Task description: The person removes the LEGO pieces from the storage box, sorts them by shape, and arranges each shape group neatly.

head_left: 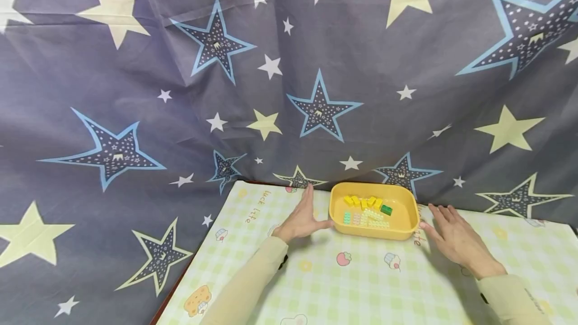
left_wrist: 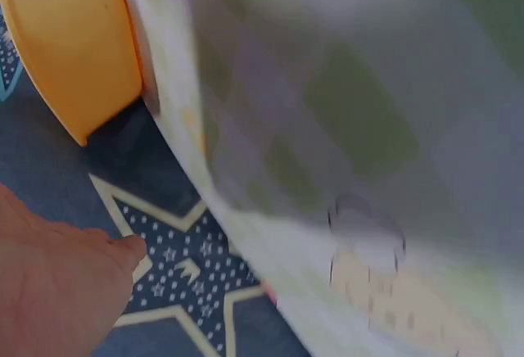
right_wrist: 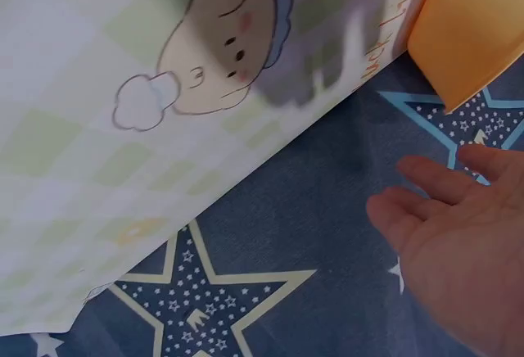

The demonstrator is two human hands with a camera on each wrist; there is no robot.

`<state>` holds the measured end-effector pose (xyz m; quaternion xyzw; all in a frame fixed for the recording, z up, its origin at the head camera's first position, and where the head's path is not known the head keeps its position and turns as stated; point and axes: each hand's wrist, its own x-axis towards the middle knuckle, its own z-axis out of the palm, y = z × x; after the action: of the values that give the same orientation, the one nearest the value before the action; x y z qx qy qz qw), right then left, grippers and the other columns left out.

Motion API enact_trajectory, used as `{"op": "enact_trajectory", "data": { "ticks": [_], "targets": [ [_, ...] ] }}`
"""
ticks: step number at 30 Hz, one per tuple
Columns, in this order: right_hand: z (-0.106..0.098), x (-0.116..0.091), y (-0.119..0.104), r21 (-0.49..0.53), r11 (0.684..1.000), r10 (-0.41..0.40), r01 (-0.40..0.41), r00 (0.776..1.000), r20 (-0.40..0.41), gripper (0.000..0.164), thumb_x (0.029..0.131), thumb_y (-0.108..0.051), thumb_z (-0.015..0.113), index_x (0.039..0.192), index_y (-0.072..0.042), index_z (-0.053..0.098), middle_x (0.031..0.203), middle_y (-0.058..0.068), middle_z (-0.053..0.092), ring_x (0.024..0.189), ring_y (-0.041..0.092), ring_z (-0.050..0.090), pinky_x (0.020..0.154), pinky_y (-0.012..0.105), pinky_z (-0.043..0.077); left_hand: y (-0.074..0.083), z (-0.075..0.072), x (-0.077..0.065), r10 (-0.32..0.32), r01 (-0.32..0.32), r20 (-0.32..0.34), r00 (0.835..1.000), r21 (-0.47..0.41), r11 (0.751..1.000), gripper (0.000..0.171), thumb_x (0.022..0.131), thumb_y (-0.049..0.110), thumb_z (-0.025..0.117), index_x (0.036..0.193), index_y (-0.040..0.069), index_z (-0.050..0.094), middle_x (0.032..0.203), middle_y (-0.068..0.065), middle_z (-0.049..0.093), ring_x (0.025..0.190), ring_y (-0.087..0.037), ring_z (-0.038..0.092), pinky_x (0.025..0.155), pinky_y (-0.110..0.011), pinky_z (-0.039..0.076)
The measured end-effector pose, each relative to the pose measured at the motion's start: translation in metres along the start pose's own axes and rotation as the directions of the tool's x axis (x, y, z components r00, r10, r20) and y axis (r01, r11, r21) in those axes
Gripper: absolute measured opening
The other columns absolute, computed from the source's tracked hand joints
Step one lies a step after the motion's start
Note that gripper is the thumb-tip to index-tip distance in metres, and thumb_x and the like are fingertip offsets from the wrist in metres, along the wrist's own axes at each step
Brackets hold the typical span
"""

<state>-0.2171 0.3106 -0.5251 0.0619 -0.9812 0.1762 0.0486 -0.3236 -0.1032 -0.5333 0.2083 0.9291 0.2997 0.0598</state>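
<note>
A yellow plastic tray (head_left: 374, 235) stands near the far edge of the table, between the two hands. Inside it lie several yellow bricks (head_left: 364, 203), a dark green brick (head_left: 386, 209), a teal brick (head_left: 346, 217), a pink brick (head_left: 356, 219) and pale yellow-green bricks (head_left: 378, 224). My left hand (head_left: 303, 219) is beside the tray's left end, fingers extended, thumb pointing at the wall. On the other side, my right hand (head_left: 461, 240) has its fingers spread and its thumb at the right end. Whether either thumb touches the tray, I cannot tell. Neither hand holds anything.
A green-and-white checked tablecloth (head_left: 325, 285) with cartoon prints covers the table. Directly behind the tray hangs a dark grey-blue curtain (head_left: 307, 159) with stars. The table's left edge (head_left: 194, 260) runs diagonally towards the front.
</note>
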Motion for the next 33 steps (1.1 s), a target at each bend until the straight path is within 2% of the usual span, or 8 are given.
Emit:
{"op": "enact_trajectory", "data": {
  "ticks": [6, 12, 17, 21, 24, 27, 30, 33],
  "targets": [
    [0.004, 0.004, -0.01, 0.014, 0.999, -0.047, 0.047, 0.999, -0.013, 0.073, 0.116, -0.047, 0.05, 0.161, 0.009, 0.042, 0.161, 0.043, 0.044, 0.149, 0.066, 0.038, 0.119, 0.077, 0.037, 0.008, 0.015, 0.004, -0.058, 0.066, 0.044, 0.997, -0.196, 0.978, 0.134, 0.092, 0.058, 0.083, 0.175, 0.009, -0.01, 0.186, -0.015, -0.01, 0.174, -0.033, 0.002, 0.141, -0.054, 0.016],
    [0.008, 0.009, -0.022, 0.009, 0.994, -0.105, 0.107, 0.989, -0.102, 0.066, 0.114, -0.042, 0.057, 0.156, 0.008, 0.05, 0.155, 0.039, 0.053, 0.142, 0.062, 0.05, 0.114, 0.074, 0.045, 0.021, 0.027, 0.012, -0.029, 0.041, 0.052, 0.998, -0.241, 0.97, 0.131, 0.092, 0.052, 0.084, 0.176, 0.008, -0.007, 0.186, -0.017, -0.005, 0.174, -0.035, 0.005, 0.14, -0.059, 0.018],
    [0.011, 0.015, -0.031, 0.015, 0.989, -0.144, 0.15, 0.971, -0.192, 0.059, 0.107, -0.038, 0.07, 0.145, 0.006, 0.062, 0.141, 0.033, 0.066, 0.129, 0.053, 0.062, 0.108, 0.069, 0.051, 0.026, 0.036, 0.018, -0.021, 0.03, 0.035, 0.999, -0.298, 0.954, 0.136, 0.087, 0.045, 0.091, 0.176, 0.005, -0.004, 0.185, -0.021, 0.001, 0.172, -0.039, 0.014, 0.138, -0.06, 0.024],
    [0.017, 0.017, -0.037, 0.042, 0.986, -0.146, 0.159, 0.964, -0.224, 0.055, 0.103, -0.033, 0.077, 0.141, 0.005, 0.067, 0.132, 0.028, 0.071, 0.123, 0.048, 0.065, 0.104, 0.067, 0.055, 0.024, 0.045, 0.019, 0.051, -0.047, 0.003, 0.999, -0.356, 0.933, 0.135, 0.081, 0.035, 0.096, 0.175, 0.004, 0.004, 0.18, -0.023, 0.024, 0.166, -0.04, 0.033, 0.136, -0.059, 0.028],
    [0.021, 0.022, -0.041, 0.058, 0.986, -0.141, 0.158, 0.964, -0.227, 0.053, 0.102, -0.031, 0.077, 0.14, 0.005, 0.067, 0.134, 0.03, 0.071, 0.127, 0.052, 0.064, 0.105, 0.069, 0.054, 0.023, 0.05, 0.021, 0.102, -0.104, -0.024, 0.994, -0.381, 0.919, 0.132, 0.079, 0.031, 0.099, 0.174, 0.008, 0.011, 0.168, -0.022, 0.041, 0.157, -0.037, 0.046, 0.135, -0.057, 0.032],
    [0.023, 0.027, -0.043, 0.076, 0.986, -0.128, 0.147, 0.968, -0.218, 0.053, 0.102, -0.029, 0.078, 0.141, 0.006, 0.066, 0.136, 0.032, 0.071, 0.129, 0.056, 0.063, 0.107, 0.072, 0.053, 0.021, 0.052, 0.023, 0.112, -0.116, -0.033, 0.993, -0.391, 0.913, 0.129, 0.079, 0.03, 0.099, 0.174, 0.01, 0.013, 0.163, -0.02, 0.047, 0.153, -0.036, 0.05, 0.134, -0.057, 0.034],
    [0.023, 0.034, -0.046, 0.106, 0.982, -0.129, 0.154, 0.968, -0.215, 0.052, 0.101, -0.026, 0.08, 0.14, 0.007, 0.067, 0.126, 0.029, 0.074, 0.11, 0.046, 0.073, 0.094, 0.062, 0.061, 0.02, 0.053, 0.025, 0.108, -0.113, -0.034, 0.994, -0.389, 0.914, 0.126, 0.08, 0.03, 0.097, 0.173, 0.01, 0.014, 0.161, -0.021, 0.048, 0.151, -0.036, 0.052, 0.133, -0.056, 0.035],
    [0.024, 0.039, -0.046, 0.135, 0.977, -0.135, 0.165, 0.969, -0.207, 0.051, 0.099, -0.02, 0.082, 0.138, 0.008, 0.068, 0.11, 0.02, 0.074, 0.084, 0.022, 0.071, 0.071, 0.039, 0.061, 0.02, 0.056, 0.026, 0.088, -0.094, -0.034, 0.996, -0.381, 0.92, 0.128, 0.081, 0.032, 0.097, 0.174, 0.009, 0.012, 0.164, -0.02, 0.047, 0.152, -0.035, 0.052, 0.133, -0.056, 0.036]
  ]
}}
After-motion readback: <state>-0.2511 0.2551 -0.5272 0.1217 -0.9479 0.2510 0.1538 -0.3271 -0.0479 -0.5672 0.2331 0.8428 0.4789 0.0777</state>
